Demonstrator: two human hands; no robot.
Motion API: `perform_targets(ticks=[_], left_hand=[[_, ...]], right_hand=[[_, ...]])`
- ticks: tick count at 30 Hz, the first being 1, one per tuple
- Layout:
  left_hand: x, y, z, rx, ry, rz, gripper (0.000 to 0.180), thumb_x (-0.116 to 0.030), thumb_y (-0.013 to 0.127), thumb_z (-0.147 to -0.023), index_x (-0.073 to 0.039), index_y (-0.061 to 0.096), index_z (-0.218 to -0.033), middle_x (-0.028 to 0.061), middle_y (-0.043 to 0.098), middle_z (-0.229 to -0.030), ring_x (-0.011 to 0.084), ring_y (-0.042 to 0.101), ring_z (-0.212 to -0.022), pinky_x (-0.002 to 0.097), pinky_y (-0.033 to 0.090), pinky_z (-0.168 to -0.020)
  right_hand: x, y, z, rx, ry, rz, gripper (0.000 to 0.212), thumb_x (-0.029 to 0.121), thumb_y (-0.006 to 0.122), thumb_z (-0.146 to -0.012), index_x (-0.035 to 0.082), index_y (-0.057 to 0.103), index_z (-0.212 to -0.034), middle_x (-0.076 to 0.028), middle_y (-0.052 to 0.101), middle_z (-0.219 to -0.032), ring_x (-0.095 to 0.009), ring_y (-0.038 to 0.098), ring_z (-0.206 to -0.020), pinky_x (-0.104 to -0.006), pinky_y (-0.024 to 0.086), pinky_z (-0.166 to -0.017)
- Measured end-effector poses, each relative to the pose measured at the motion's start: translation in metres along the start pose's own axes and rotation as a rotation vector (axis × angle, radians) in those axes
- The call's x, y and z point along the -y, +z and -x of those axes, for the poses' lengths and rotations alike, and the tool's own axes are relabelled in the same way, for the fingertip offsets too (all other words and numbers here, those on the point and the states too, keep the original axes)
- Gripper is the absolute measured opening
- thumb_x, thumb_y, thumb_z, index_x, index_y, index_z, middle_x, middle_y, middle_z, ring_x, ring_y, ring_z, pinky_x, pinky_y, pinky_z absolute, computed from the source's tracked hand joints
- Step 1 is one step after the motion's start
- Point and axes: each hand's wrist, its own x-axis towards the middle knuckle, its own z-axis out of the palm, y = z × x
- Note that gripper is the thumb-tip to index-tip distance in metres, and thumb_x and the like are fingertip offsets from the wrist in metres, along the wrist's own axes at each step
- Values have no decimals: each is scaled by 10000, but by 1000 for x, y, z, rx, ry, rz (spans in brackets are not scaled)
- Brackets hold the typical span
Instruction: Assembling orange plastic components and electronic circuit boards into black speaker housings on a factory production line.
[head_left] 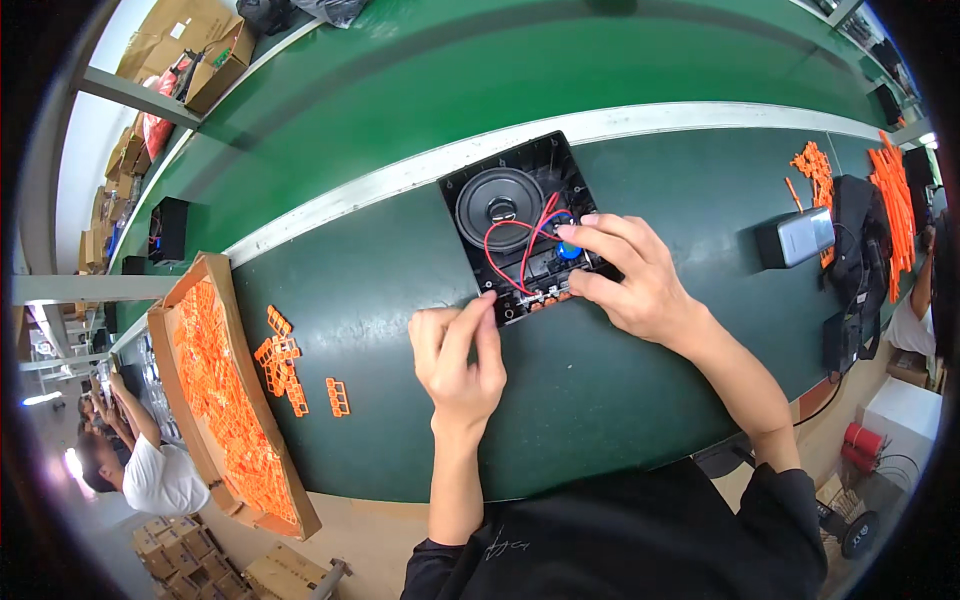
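A black plastic speaker housing [556,152] lies open-side up on the bench in front of me, slightly turned. Inside sit a round speaker driver [477,207], looped red wires [487,252] and a blue round component [568,250]. Small orange pieces [545,301] line its near edge. My left hand [462,365] pinches thumb and forefinger together at the housing's near left corner; what is between the fingertips is hidden. My right hand [645,280] grips the near right part, forefinger by the wires and blue component, thumb at the near edge.
A cardboard tray [250,385] full of orange plastic frames stands left, with several loose orange frames [338,397] beside it. At right are a grey-black power bank [797,238], a black bag [855,230] and orange strips [890,215]. A white rail [640,120] borders the green conveyor [620,65].
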Motion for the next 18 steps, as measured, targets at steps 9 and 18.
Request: perform_targets(ticks=[9,18], left_hand=[[5,-8,5,-23,19,10,177,55,667,-765,-16,704,-923,58,555,-743,201,500,-701,309,412,-654],[7,-7,6,-7,25,31,203,44,696,-732,-38,711,-917,49,576,-770,220,512,-731,325,425,-687]], right_hand=[[2,7,4,-32,23,-8,155,117,737,-683,62,634,-785,-91,596,-1234,-279,548,-1118,-379,503,-740],[0,6,5,3,-6,2,174,112,735,-677,53,627,-800,-99,599,-1227,-287,547,-1119,-398,511,-756]])
